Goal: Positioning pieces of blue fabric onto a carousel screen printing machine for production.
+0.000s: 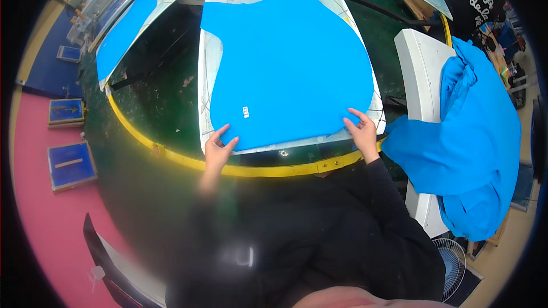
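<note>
Blue fabric, a cut panel [291,68] with a curved outline, lies spread over the white-edged board [204,97] straight in front of me, its near edge just inside the board's near end. As I judge it, this step is about smoothing and squaring that near edge: light, even pressure at both corners, easing outward rather than tugging, since a hard pull could skew the curved sides or raise a ripple. The small white label [246,112] near my left corner is best left flat and undisturbed.

My left hand [216,151] is at the near left corner, thumb and forefinger spread apart at the cloth's edge. My right hand [364,134] mirrors it at the near right corner, palm downward, fingers loosely parted, tips on or just above the fabric; I can't tell how firmly they press. Neither grip is closed. My right forearm angles in from below, dark-sleeved, its wrist over the curved yellow rail [279,169]; my left wrist blurs lower down. To the right, a loose blue cloth heap [485,148] drapes over a white stand [414,74].
</note>
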The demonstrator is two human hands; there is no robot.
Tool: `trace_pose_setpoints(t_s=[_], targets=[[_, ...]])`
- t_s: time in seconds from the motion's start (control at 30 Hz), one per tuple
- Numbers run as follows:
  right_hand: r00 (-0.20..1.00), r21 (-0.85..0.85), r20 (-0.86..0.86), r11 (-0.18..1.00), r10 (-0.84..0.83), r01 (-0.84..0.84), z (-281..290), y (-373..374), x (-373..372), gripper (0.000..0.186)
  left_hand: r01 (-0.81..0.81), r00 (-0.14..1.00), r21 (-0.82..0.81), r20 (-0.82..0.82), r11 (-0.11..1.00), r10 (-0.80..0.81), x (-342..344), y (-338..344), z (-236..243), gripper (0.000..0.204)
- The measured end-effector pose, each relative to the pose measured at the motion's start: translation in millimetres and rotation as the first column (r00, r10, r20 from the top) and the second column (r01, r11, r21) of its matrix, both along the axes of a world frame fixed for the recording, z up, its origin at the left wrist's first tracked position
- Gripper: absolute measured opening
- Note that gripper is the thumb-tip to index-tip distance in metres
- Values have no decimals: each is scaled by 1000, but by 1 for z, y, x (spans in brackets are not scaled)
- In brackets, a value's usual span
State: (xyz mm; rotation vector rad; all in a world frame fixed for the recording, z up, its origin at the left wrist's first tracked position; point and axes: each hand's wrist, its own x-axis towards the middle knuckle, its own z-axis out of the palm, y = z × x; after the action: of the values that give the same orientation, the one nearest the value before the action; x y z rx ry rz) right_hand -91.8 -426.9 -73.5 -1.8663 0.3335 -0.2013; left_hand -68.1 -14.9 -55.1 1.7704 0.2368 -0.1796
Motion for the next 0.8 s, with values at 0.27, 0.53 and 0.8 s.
trace_pose_setpoints(t_s=[0.27, 0.53, 0.8], targets=[[989, 328, -145, 942, -29, 75, 24, 1, -3, 28, -49, 998, -12, -32, 999, 49, -7, 2, 15, 66], [969, 70, -231, 995, 92, -78, 26, -5, -12, 18, 20, 989, 413, 128, 911, -80, -19, 5, -2, 70], [972, -534, -227, 827, 59, -175, 73, -19, -63, 12, -64, 919, 851, 254, 521, -303, -14, 8, 0, 87]])
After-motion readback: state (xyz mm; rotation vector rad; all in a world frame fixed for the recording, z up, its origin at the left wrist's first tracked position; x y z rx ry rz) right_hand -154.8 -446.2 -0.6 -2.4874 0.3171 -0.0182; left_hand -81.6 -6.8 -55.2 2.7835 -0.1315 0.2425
